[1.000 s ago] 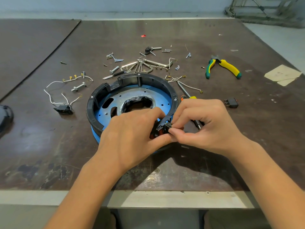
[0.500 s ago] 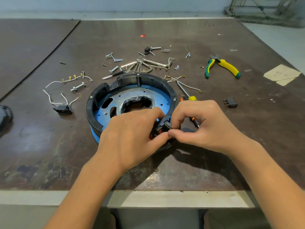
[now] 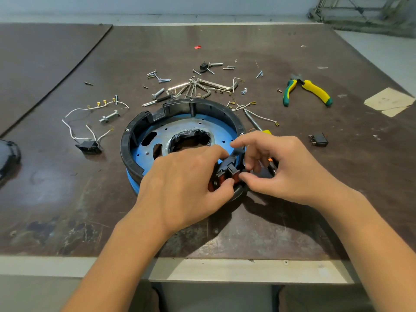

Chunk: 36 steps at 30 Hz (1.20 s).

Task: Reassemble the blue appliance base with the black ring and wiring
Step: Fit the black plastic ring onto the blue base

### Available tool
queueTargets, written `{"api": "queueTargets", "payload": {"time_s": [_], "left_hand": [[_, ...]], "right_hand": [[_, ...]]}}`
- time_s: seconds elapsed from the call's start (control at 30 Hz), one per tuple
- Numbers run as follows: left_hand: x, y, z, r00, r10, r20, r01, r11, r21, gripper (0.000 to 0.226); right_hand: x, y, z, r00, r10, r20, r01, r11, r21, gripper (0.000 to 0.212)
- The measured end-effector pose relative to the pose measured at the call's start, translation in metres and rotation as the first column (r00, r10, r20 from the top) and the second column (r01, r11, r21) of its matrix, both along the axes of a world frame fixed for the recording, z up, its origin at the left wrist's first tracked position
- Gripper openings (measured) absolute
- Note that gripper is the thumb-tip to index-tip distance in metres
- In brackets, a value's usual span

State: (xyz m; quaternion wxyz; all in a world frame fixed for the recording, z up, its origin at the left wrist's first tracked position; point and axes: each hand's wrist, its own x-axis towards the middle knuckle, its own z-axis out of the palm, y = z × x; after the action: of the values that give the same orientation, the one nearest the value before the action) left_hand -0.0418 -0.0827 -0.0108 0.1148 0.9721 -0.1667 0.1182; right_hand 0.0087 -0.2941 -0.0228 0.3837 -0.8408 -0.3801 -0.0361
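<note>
The blue appliance base [image 3: 139, 154] lies flat on the dark table with the black ring [image 3: 193, 104] seated around its rim. At the ring's near right side sits a black and red switch block [image 3: 227, 174]. My left hand [image 3: 186, 188] pinches the switch block between thumb and forefinger. From the right, my right hand [image 3: 286, 170] holds the same block with thumb and curled fingers, forefinger stretched over the ring. White wiring with a black socket [image 3: 89, 146] lies left of the base.
Loose screws, bolts and hex keys [image 3: 198, 86] are scattered behind the base. Yellow-green pliers [image 3: 308, 90] lie at the back right, a small black switch [image 3: 318, 139] right of my hands, a screwdriver [image 3: 265, 131] partly under my right hand. A dark round object [image 3: 6, 158] sits at the left edge.
My right hand's fingers have spread, the forefinger now reaching over the ring. Both hands stay on the switch block at the ring's near right side.
</note>
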Motion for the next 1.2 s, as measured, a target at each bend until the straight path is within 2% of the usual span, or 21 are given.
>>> {"api": "queueTargets", "payload": {"time_s": [0.57,0.87,1.2], "left_hand": [[0.003,-0.005,0.000,0.999,0.006,-0.047,-0.005,1.000,0.028,0.044],[0.001,-0.004,0.001,0.999,-0.003,-0.038,0.003,1.000,-0.002,0.049],[0.002,-0.005,-0.001,1.000,0.016,-0.008,-0.015,1.000,0.010,0.047]], "right_hand": [[0.002,0.007,-0.006,0.998,-0.046,-0.046,0.046,0.999,0.006,0.043],[0.006,0.007,-0.007,0.988,-0.026,-0.153,0.037,0.997,0.071,0.036],[0.004,0.012,-0.009,0.994,-0.057,-0.095,0.061,0.997,0.048,0.032]]}}
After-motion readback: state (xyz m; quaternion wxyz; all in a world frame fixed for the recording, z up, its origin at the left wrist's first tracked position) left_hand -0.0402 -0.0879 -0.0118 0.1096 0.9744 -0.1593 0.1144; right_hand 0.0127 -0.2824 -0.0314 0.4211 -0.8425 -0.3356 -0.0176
